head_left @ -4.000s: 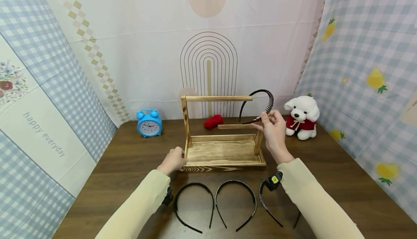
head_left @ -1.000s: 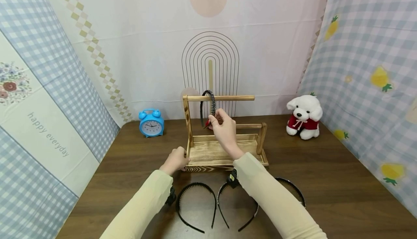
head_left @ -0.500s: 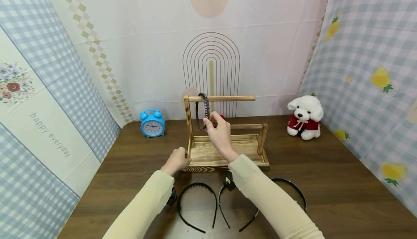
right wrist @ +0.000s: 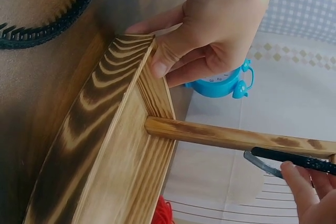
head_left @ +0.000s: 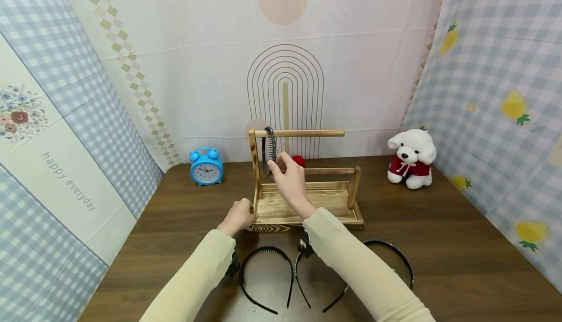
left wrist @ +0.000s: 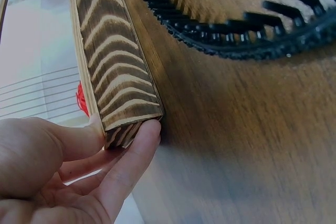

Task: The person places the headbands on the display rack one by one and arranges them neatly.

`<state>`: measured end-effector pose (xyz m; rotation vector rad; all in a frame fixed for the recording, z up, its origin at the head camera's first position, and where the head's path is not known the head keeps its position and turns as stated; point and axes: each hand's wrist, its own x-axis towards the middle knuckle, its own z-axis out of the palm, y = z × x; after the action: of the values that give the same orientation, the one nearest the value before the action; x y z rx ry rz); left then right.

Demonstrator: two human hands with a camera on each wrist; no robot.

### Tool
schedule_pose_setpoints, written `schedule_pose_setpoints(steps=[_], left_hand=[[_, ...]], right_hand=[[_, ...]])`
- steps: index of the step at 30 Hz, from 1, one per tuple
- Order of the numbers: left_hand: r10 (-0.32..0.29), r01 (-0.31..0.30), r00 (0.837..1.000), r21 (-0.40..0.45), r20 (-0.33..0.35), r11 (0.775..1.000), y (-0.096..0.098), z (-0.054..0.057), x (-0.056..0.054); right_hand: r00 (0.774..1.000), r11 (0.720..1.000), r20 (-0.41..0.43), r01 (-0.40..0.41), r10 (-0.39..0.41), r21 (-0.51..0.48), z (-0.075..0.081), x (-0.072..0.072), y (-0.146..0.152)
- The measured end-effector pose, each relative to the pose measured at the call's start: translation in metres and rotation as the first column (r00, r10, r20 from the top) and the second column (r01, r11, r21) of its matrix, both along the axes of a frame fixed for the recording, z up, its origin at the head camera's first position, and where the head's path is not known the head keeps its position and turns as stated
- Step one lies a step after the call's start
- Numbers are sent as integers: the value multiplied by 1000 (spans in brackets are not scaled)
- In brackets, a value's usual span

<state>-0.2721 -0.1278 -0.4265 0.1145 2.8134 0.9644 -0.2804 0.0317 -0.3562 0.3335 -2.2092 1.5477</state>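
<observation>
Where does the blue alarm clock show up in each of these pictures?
Head: the blue alarm clock stands to the left of the wooden rack, left of the picture's middle.
Left wrist: not in this picture.
Right wrist: right of the picture's middle, partly hidden behind the left hand.
Shared landmark: the left hand gripping the wooden rack's corner, seen in all three views.

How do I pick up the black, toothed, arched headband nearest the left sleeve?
I'd probably pinch that headband by a thin leg near its tip, reaching down from the near side: it lies flat on the brown wood-grain table, legs pointing toward us, teeth lining the arch's inner side.
</observation>
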Motion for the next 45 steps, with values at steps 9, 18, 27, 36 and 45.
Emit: schedule_pose_setpoints(steps=[9, 18, 27, 36, 45], left_hand=[[-1, 1, 1000, -3, 7, 1000, 0, 0, 1], [0, 0, 1000, -1, 14, 1000, 2, 1, 2], [6, -7, 1000, 20, 14, 1000, 0, -1, 1], [2, -3, 1000, 20, 12, 1000, 1, -1, -1], [2, -2, 1000, 18, 14, 1000, 0, 0, 0]], right_hand=[[997, 999, 72, -36, 35, 7, -2, 3, 0], [997, 999, 66, -47, 48, -8, -4, 9, 5], [995, 998, 101, -18, 24, -61, -7, 12, 18], [991, 994, 128, -14, 27, -105, -12, 18, 37], [989, 994, 142, -33, 47, -100, -11, 27, 49]])
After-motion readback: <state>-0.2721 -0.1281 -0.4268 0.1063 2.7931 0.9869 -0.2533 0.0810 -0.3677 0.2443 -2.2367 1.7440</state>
